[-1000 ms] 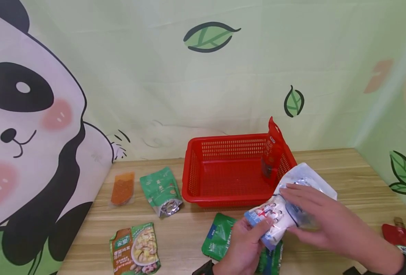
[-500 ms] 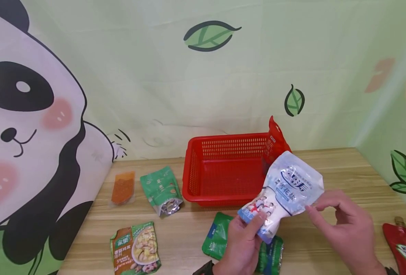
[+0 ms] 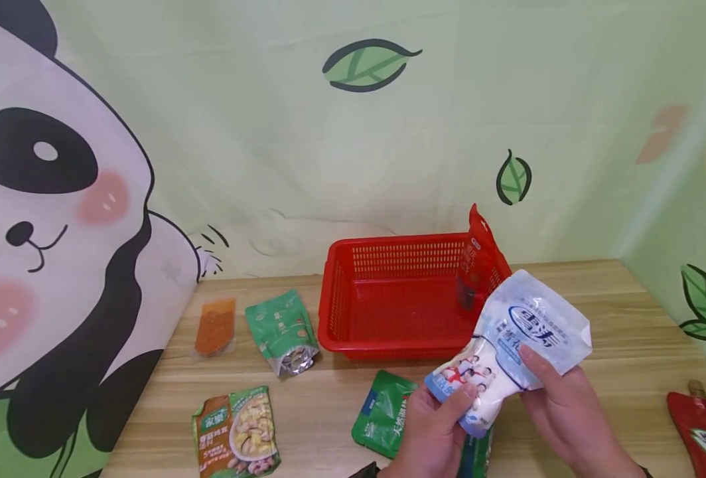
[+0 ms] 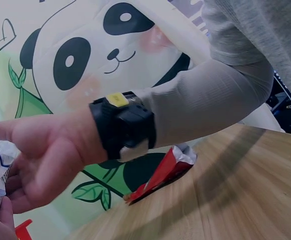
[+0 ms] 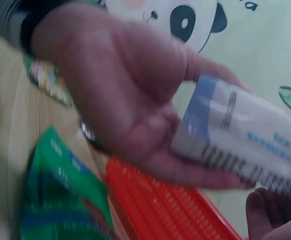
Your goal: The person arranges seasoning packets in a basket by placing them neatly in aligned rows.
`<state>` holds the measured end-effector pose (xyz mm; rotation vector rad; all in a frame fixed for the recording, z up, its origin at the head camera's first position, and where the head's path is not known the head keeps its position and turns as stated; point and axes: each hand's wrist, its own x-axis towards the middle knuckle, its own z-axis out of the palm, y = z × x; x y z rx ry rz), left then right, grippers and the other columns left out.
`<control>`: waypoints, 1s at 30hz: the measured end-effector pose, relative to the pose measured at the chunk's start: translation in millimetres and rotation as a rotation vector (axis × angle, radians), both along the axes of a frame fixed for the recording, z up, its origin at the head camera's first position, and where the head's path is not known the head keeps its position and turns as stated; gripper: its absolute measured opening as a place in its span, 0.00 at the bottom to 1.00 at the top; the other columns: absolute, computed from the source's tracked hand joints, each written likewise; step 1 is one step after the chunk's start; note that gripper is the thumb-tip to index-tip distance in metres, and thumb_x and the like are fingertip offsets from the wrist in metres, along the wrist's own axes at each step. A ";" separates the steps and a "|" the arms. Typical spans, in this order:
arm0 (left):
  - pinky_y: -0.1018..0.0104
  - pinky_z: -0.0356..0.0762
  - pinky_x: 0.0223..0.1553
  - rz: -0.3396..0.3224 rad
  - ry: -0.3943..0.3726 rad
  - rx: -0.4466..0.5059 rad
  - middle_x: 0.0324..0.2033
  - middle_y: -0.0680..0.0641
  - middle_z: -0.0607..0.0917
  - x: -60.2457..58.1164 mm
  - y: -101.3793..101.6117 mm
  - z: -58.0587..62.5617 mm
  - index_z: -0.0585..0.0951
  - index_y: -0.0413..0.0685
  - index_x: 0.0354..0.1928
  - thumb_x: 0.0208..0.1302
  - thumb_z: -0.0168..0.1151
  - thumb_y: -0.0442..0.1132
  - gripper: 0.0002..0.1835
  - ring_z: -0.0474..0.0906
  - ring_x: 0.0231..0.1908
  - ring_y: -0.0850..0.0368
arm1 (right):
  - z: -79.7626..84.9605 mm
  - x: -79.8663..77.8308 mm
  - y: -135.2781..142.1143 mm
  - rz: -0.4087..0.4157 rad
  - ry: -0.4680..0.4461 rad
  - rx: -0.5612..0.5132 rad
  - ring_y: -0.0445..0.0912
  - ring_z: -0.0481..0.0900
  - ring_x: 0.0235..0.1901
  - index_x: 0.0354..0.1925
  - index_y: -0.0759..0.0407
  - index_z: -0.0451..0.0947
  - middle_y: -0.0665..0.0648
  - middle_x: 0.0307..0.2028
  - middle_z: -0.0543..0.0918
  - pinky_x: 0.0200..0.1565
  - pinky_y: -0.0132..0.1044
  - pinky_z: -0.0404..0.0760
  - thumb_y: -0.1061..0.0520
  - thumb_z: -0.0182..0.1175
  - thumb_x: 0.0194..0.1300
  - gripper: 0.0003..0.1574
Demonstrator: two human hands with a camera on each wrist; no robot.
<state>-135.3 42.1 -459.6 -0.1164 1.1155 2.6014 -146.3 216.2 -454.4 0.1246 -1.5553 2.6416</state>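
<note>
A white and pale blue bag of salt (image 3: 547, 309) is held tilted above the table, in front of the basket's right corner. My left hand (image 3: 430, 425) grips its blue-edged bottom end, thumb on the printed front. On the bag's right side my right hand (image 3: 570, 408) holds on, thumb across the front and fingers behind. In the right wrist view the left hand (image 5: 120, 95) shows its palm, with the bag's bottom (image 5: 235, 120) between thumb and fingers. The left wrist view shows the right hand (image 4: 50, 155) beside the bag. A green pouch (image 3: 379, 411) lies partly hidden under the left hand.
A red plastic basket (image 3: 383, 348) stands at the back, with a red packet (image 3: 475, 265) upright at its right end. Left of it lie an orange packet (image 3: 215, 325), a green pouch (image 3: 281, 328) and a soup-picture pouch (image 3: 236, 431). A red ketchup pouch (image 3: 702, 425) lies far right.
The right hand has gone from lying over the bag's front, to its right corner, to gripping its right side. The bag has swung a little left and back right. The left hand keeps its grip.
</note>
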 end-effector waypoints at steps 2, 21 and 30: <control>0.65 0.84 0.54 -0.010 0.042 0.022 0.51 0.41 0.86 1.2 0.9 -2.4 0.73 0.27 0.61 0.66 0.64 0.30 0.23 0.85 0.50 0.54 | 1.1 0.6 -3.4 0.019 -0.013 -0.040 0.37 0.82 0.57 0.69 0.44 0.67 0.43 0.61 0.81 0.57 0.32 0.83 0.63 0.44 0.81 0.25; 0.68 0.83 0.53 -0.169 0.136 -0.158 0.51 0.42 0.88 -11.1 -15.4 -3.5 0.79 0.34 0.59 0.66 0.68 0.35 0.21 0.85 0.49 0.57 | 28.4 -6.6 -10.2 -0.088 -0.126 0.145 0.38 0.85 0.53 0.69 0.48 0.62 0.42 0.57 0.82 0.51 0.35 0.86 0.64 0.59 0.74 0.31; 0.69 0.84 0.49 -0.290 0.320 -0.529 0.48 0.49 0.88 -37.5 -42.6 7.8 0.82 0.47 0.57 0.66 0.71 0.44 0.20 0.83 0.45 0.59 | 57.0 -13.9 -20.7 -0.131 -0.152 0.451 0.40 0.82 0.54 0.74 0.44 0.59 0.53 0.67 0.73 0.50 0.31 0.86 0.49 0.67 0.69 0.42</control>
